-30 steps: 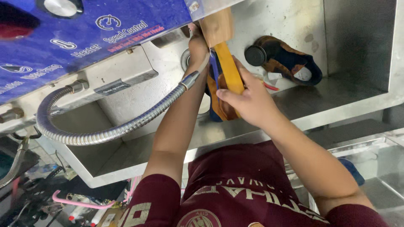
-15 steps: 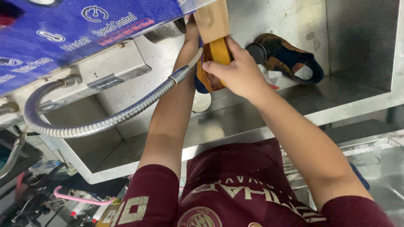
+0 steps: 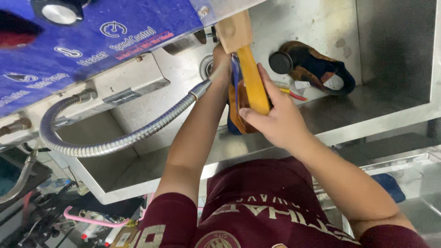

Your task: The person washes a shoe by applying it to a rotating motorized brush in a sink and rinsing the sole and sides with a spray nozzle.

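The person wears a dark maroon short-sleeved shirt (image 3: 257, 197) with cream block lettering across the chest and a round crest below it. Cream trim marks the sleeve (image 3: 158, 229). Both forearms and hands are bare, without gloves, watch or rings.

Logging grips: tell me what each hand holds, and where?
Right hand grips the yellow shoe sole at its lower end; left hand is mostly hidden, unclear.

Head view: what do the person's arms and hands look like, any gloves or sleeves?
Both hands are bare, with no gloves, rings or watch visible: the left hand and the right hand. Forearms are uncovered too. Short maroon sleeves of a T-shirt with pale lettering and a round crest end above the elbows.
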